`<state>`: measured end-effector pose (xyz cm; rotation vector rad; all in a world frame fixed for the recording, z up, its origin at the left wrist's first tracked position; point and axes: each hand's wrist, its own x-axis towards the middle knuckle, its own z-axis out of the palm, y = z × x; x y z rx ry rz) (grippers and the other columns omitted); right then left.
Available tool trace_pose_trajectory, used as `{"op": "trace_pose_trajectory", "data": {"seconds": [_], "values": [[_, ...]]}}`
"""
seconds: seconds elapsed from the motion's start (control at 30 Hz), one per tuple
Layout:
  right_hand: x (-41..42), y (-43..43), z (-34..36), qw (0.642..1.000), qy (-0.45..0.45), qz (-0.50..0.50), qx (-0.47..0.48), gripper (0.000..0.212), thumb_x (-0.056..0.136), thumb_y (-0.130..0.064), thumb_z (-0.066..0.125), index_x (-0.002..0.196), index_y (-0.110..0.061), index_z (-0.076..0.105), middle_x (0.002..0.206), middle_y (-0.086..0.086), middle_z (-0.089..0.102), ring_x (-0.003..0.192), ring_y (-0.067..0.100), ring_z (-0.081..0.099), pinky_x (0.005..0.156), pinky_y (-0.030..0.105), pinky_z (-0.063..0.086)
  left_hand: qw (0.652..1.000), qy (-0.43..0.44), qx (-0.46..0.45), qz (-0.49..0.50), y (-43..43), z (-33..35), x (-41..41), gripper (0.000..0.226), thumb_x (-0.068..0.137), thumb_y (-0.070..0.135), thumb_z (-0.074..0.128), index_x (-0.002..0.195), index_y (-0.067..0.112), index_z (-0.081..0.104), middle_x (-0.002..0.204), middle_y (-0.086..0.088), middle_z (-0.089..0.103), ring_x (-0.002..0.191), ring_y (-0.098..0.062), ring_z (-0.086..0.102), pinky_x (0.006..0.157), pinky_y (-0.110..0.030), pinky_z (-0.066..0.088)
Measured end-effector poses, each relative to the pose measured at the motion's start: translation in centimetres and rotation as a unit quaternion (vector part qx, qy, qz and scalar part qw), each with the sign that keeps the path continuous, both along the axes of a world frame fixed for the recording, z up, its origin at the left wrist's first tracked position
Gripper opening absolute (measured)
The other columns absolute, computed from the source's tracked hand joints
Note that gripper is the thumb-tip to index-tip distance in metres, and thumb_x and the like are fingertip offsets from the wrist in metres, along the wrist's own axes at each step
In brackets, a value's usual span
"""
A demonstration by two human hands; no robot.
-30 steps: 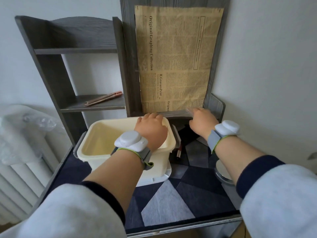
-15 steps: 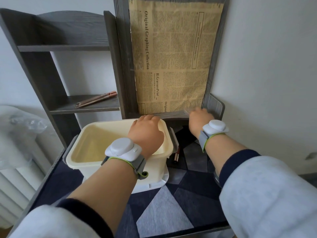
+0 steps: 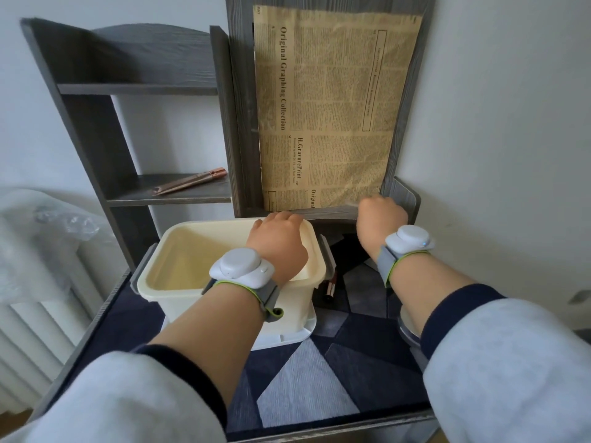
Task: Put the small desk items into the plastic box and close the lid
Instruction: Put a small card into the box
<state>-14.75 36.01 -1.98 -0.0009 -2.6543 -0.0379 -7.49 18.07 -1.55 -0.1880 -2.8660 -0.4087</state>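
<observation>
Plastic box stands open at the left-centre of the worktop, with nothing visible in the part of its inside that shows. It appears to rest on its own white lid.

The left hand lies back-up over the box's far right corner, fingers bent down past the rim. Whether it holds the rim, an item or nothing cannot be told. The right hand is curled at the ledge under the newspaper sheet, and its fingers are hidden, so its grip cannot be told either.

Risks, as judgements:
- The lid seems pinned under the box, so the box would have to be lifted to free it. Tilting a loaded box could spill the contents.
- A dark pen-like item lies just beside the box's right wall, partly under the right latch, where it could be overlooked or nudged.
- A round metal piece sits near the worktop's right edge under the right forearm, and a sweep of the sleeve could knock it off.
- The copper-coloured stick on the shelf lies well apart from the rest and might be forgotten.

Counts:
- Box: one
- Lid: one
- Grey latches: two, the left one across from the right
- Loose small items in view: three
- Newspaper sheets: one
- Hands: two
- Wrist devices: two, one on each wrist
</observation>
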Motion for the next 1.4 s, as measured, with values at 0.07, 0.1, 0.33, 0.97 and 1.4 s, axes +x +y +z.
{"op": "trace_pose_trajectory", "data": {"seconds": [0.07, 0.1, 0.33, 0.97, 1.4], "values": [[0.5, -0.3, 0.9, 0.999, 0.010, 0.027, -0.026, 0.029, 0.093, -0.002, 0.044, 0.117, -0.002, 0.060, 0.117, 0.016, 0.061, 0.109, 0.036, 0.057, 0.070, 0.039, 0.042, 1.000, -0.015, -0.017, -0.001, 0.0, 0.3, 0.1, 0.062, 0.081, 0.017, 0.053, 0.142, 0.022, 0.042, 0.146, 0.001, 0.044, 0.136, -0.023, 0.035, 0.114, -0.042, 0.024], [0.9, -0.6, 1.4, 0.999, 0.015, 0.040, -0.034, 0.030, 0.094, -0.003, 0.044, 0.119, -0.003, 0.059, 0.119, 0.015, 0.059, 0.111, 0.036, 0.055, 0.070, 0.040, 0.041, 0.999, -0.026, -0.026, -0.001, 0.1, 0.6, 0.2, 0.063, 0.081, 0.018, 0.053, 0.143, 0.022, 0.040, 0.147, 0.001, 0.043, 0.137, -0.023, 0.034, 0.116, -0.044, 0.022], [3.1, -2.1, 4.0, 0.989, 0.091, 0.111, -0.042, 0.023, 0.096, -0.006, 0.046, 0.112, -0.009, 0.062, 0.102, 0.014, 0.058, 0.089, 0.032, 0.054, 0.058, 0.033, 0.035, 0.998, -0.034, -0.019, 0.050, 0.4, 2.2, 1.8, 0.057, 0.087, 0.014, 0.050, 0.143, 0.017, 0.039, 0.145, -0.003, 0.043, 0.136, -0.025, 0.035, 0.117, -0.044, 0.021], [8.2, -9.0, 4.6, 0.899, -0.054, 0.315, -0.299, 0.031, 0.092, -0.012, 0.053, 0.111, -0.027, 0.072, 0.103, -0.007, 0.070, 0.073, 0.003, 0.057, 0.049, 0.007, 0.036, 0.933, -0.024, -0.040, 0.357, -11.3, 1.7, 4.3, 0.050, 0.090, 0.011, 0.051, 0.138, 0.012, 0.035, 0.132, -0.014, 0.048, 0.123, -0.031, 0.045, 0.102, -0.040, 0.034], [9.2, -9.8, 3.3, 0.911, -0.139, 0.322, -0.216, 0.034, 0.092, -0.014, 0.056, 0.122, -0.028, 0.065, 0.096, -0.007, 0.064, 0.075, 0.007, 0.059, 0.056, 0.016, 0.039, 0.930, -0.088, 0.021, 0.355, -11.7, 1.2, 5.2, 0.063, 0.093, 0.010, 0.049, 0.147, 0.007, 0.019, 0.135, -0.018, 0.041, 0.119, -0.034, 0.053, 0.098, -0.040, 0.044]]}}
